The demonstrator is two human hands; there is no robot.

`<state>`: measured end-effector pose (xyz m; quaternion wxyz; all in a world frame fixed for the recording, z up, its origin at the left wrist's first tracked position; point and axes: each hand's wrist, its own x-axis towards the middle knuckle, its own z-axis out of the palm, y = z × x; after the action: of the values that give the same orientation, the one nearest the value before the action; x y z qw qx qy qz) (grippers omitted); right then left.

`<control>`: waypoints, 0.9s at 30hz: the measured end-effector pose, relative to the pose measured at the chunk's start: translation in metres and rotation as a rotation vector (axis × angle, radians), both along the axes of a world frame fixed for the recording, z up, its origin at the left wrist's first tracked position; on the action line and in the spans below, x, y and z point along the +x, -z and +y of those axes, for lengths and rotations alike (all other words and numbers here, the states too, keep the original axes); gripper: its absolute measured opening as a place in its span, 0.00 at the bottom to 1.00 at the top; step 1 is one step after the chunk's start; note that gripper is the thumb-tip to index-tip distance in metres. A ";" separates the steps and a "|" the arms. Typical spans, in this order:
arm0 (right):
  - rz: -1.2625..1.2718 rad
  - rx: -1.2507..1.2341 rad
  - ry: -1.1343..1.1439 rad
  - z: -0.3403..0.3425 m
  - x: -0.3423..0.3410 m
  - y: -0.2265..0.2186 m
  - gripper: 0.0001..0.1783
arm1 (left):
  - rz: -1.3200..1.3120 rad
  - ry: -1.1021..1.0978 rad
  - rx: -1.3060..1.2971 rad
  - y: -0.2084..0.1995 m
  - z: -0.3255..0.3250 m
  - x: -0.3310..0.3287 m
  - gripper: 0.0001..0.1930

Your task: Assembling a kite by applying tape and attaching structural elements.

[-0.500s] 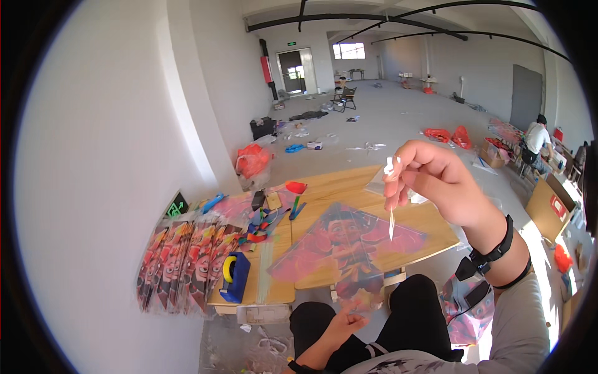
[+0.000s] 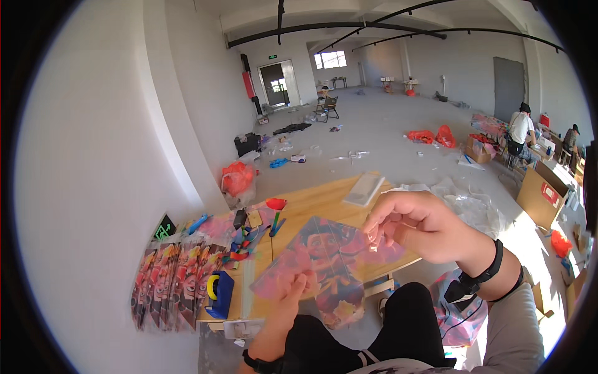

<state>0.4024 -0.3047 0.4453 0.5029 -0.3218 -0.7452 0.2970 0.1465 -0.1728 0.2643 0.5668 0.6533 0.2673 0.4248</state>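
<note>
A thin pink kite (image 2: 327,249) printed with a cartoon figure lies across the wooden table, its lower end hanging past the front edge over my lap. My left hand (image 2: 293,293) is closed at the kite's lower left edge, fingers pressed together on the sheet. Above the kite's right wing is my right hand (image 2: 414,224), its fingers bent and pinching a small white strip (image 2: 373,247). Most of that strip is hidden by the fingers. A dark strap with a small box circles my right wrist.
Left on the table (image 2: 299,201) stand a blue tape dispenser (image 2: 220,299) with a yellow roll and a stack of folded printed kites (image 2: 177,280). Coloured ribbons (image 2: 244,246) lie behind. A clear plastic case (image 2: 364,189) is at the back edge. Boxes and two people are at far right.
My right hand has come down and left with the white strip, toward the kite. My left hand has shifted from the kite's lower end to its left edge. The view has turned slightly right.
</note>
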 end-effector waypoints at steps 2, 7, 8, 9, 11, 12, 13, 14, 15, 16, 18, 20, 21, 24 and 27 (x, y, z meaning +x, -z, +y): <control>-0.067 -0.004 0.015 0.002 -0.003 0.008 0.18 | -0.131 0.063 0.246 -0.065 -0.022 0.006 0.22; -0.316 0.206 0.093 0.004 -0.016 0.023 0.17 | -0.070 -0.067 0.766 -0.126 -0.045 0.028 0.18; -0.311 0.211 0.089 0.004 -0.018 0.025 0.17 | -0.077 -0.065 0.772 -0.126 -0.045 0.030 0.17; -0.342 0.202 0.109 0.003 -0.019 0.027 0.16 | -0.071 -0.066 0.775 -0.122 -0.044 0.032 0.17; -0.367 0.192 0.133 0.003 -0.019 0.030 0.15 | -0.105 -0.089 0.772 -0.110 -0.042 0.035 0.14; -0.371 0.150 0.136 0.004 -0.018 0.033 0.14 | -0.101 -0.084 0.772 -0.108 -0.043 0.036 0.14; -0.374 0.106 0.137 0.006 -0.017 0.037 0.13 | -0.095 -0.109 0.773 -0.107 -0.044 0.037 0.12; -0.371 0.100 0.139 0.011 -0.013 0.045 0.13 | -0.090 -0.133 0.771 -0.105 -0.045 0.037 0.10; -0.128 -0.129 -0.023 0.019 -0.008 0.057 0.12 | -0.088 -0.128 0.764 -0.104 -0.045 0.039 0.10; 0.120 -0.354 -0.184 0.027 -0.003 0.069 0.11 | -0.043 -0.169 0.849 -0.104 -0.045 0.041 0.09; 0.393 -0.577 -0.337 0.040 0.008 0.097 0.12 | 0.015 -0.208 0.913 -0.103 -0.043 0.047 0.08; 0.678 -0.795 -0.480 0.047 0.016 0.127 0.14 | 0.015 -0.191 0.962 -0.101 -0.041 0.055 0.08; 0.707 -0.755 -0.390 0.047 0.015 0.144 0.16 | 0.021 -0.193 0.951 -0.099 -0.040 0.055 0.08; 0.683 -0.701 -0.202 0.038 0.011 0.191 0.21 | -0.066 -0.160 0.834 -0.097 -0.035 0.049 0.08; 0.584 -0.684 -0.144 0.024 0.005 0.243 0.26 | -0.071 -0.123 0.761 -0.097 -0.029 0.042 0.10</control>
<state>0.4078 -0.2810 0.2022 0.5348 -0.3196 -0.4517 0.6386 0.1889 -0.2021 0.3613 0.2660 0.7846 0.1097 0.5492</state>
